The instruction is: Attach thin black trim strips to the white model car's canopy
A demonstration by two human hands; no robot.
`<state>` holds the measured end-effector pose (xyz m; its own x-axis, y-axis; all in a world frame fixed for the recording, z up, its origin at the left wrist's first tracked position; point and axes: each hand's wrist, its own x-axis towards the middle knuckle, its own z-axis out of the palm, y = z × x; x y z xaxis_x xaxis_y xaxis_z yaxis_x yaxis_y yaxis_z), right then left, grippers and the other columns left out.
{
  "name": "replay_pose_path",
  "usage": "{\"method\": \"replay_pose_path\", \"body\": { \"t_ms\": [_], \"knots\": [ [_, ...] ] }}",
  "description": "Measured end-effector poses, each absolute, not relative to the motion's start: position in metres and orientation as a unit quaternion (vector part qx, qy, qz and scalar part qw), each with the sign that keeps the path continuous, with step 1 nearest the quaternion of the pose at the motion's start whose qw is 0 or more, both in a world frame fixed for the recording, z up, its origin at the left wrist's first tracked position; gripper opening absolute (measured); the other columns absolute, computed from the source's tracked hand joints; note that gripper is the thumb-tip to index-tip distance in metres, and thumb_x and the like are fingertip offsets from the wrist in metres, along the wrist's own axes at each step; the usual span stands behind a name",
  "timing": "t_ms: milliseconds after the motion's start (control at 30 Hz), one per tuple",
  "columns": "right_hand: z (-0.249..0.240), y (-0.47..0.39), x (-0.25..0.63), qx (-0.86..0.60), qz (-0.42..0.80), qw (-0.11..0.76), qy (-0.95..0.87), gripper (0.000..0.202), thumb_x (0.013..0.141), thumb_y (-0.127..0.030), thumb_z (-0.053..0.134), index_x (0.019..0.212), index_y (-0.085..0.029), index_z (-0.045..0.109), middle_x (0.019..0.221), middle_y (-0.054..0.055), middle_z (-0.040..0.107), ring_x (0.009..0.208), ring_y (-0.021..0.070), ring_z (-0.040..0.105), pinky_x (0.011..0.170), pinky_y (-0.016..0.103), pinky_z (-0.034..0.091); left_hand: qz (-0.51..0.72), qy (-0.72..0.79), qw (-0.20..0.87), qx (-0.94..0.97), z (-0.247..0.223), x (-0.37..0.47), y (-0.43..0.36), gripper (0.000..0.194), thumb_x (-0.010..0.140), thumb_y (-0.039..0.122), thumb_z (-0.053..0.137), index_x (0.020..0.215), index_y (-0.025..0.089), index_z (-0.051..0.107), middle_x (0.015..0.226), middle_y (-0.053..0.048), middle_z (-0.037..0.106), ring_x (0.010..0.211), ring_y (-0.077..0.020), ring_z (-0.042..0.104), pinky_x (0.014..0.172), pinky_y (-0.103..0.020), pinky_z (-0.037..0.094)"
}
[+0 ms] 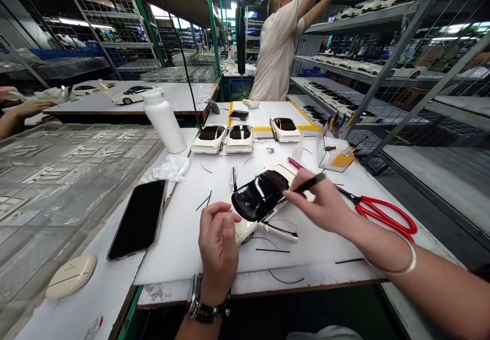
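A white model car with a black roof and glossy dark windows sits on the white foam sheet, both doors swung out. My left hand is at its front corner, fingers curled toward the thumb, fingertips by the bodywork. Whether anything is pinched there I cannot make out. My right hand grips a slim dark handheld tool over the car's rear side, its fingertips close to the roof edge. The tool's exact kind does not show. An open door juts out between my hands.
Red-handled scissors lie right of my right hand. Thin black strips are scattered on the sheet. Behind stand more model cars, a white bottle and a clear tool box. A phone lies left. A co-worker reaches toward shelves.
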<state>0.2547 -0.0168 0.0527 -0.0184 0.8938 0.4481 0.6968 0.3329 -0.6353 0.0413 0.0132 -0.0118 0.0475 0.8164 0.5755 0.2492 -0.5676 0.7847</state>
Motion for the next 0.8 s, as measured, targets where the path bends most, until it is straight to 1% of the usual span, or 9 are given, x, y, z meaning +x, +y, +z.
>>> {"method": "replay_pose_path", "body": {
  "t_ms": [100,167,233,333,433,500,567,667,800],
  "knots": [
    [0.053,-0.037,0.279,-0.569,0.07,0.52,-0.633,0.015,0.085,-0.028,0.062,0.077,-0.022,0.05,0.067,-0.002,0.052,0.057,0.0109,0.051,0.05,0.024,0.042,0.565,0.395,0.25,0.679,-0.011,0.041,0.013,0.03,0.095,0.027,0.04,0.076,0.019,0.062,0.098,-0.005,0.053,0.098,-0.0177,0.055,0.085,-0.031,0.049],
    [0.045,-0.055,0.295,-0.587,0.016,0.54,-0.603,0.012,0.083,-0.028,0.065,0.079,-0.023,0.054,0.069,-0.001,0.056,0.059,0.0124,0.055,0.051,0.025,0.045,0.558,0.393,0.248,0.687,-0.012,0.041,0.013,0.029,0.095,0.027,0.041,0.077,0.019,0.063,0.098,-0.006,0.053,0.098,-0.018,0.054,0.085,-0.031,0.049],
    [0.033,-0.072,0.313,-0.615,-0.049,0.501,-0.607,0.007,0.083,-0.029,0.063,0.086,-0.024,0.059,0.072,0.0,0.063,0.061,0.0144,0.06,0.056,0.028,0.049,0.552,0.395,0.247,0.691,-0.012,0.041,0.014,0.028,0.095,0.027,0.042,0.078,0.019,0.063,0.099,-0.006,0.053,0.098,-0.0183,0.054,0.085,-0.031,0.048],
    [0.02,-0.083,0.345,-0.649,-0.108,0.47,-0.589,0.017,0.087,-0.032,0.056,0.102,-0.025,0.063,0.079,0.001,0.069,0.067,0.0168,0.065,0.065,0.031,0.052,0.551,0.403,0.247,0.688,-0.012,0.041,0.013,0.029,0.095,0.028,0.042,0.077,0.02,0.062,0.098,-0.006,0.053,0.098,-0.0183,0.054,0.085,-0.031,0.047],
    [0.024,-0.069,0.384,-0.696,-0.167,0.485,-0.502,0.023,0.093,-0.033,0.048,0.109,-0.022,0.06,0.101,0.008,0.069,0.086,0.0198,0.066,0.074,0.034,0.051,0.543,0.402,0.241,0.696,-0.013,0.039,0.013,0.028,0.095,0.028,0.042,0.077,0.02,0.063,0.098,-0.005,0.053,0.098,-0.0179,0.054,0.085,-0.03,0.047],
    [0.032,-0.049,0.412,-0.719,-0.19,0.483,-0.461,0.029,0.09,-0.037,0.055,0.113,-0.02,0.058,0.108,0.011,0.067,0.095,0.0214,0.063,0.079,0.035,0.049,0.537,0.406,0.236,0.701,-0.013,0.038,0.014,0.027,0.094,0.028,0.043,0.078,0.021,0.063,0.098,-0.005,0.053,0.098,-0.0179,0.054,0.085,-0.03,0.047],
    [0.039,-0.028,0.435,-0.733,-0.178,0.458,-0.47,0.037,0.085,-0.041,0.063,0.115,-0.018,0.058,0.106,0.009,0.067,0.089,0.0182,0.063,0.076,0.033,0.051,0.535,0.412,0.234,0.699,-0.013,0.039,0.014,0.028,0.094,0.028,0.043,0.077,0.021,0.063,0.099,-0.005,0.054,0.098,-0.0182,0.055,0.085,-0.031,0.048],
    [0.042,-0.003,0.454,-0.747,-0.164,0.412,-0.495,0.03,0.09,-0.042,0.056,0.104,-0.016,0.063,0.089,0.003,0.066,0.076,0.0122,0.061,0.074,0.031,0.051,0.543,0.416,0.238,0.689,-0.012,0.041,0.014,0.029,0.094,0.03,0.043,0.076,0.02,0.064,0.097,-0.006,0.054,0.097,-0.019,0.055,0.083,-0.031,0.049],
    [0.037,0.01,0.458,-0.757,-0.193,0.369,-0.504,0.028,0.091,-0.042,0.054,0.096,-0.016,0.063,0.089,0.003,0.064,0.087,0.0152,0.06,0.087,0.039,0.047,0.561,0.429,0.259,0.659,-0.009,0.046,0.01,0.032,0.094,0.034,0.043,0.073,0.019,0.063,0.095,-0.006,0.054,0.096,-0.0201,0.055,0.083,-0.033,0.048]
  ]
}}
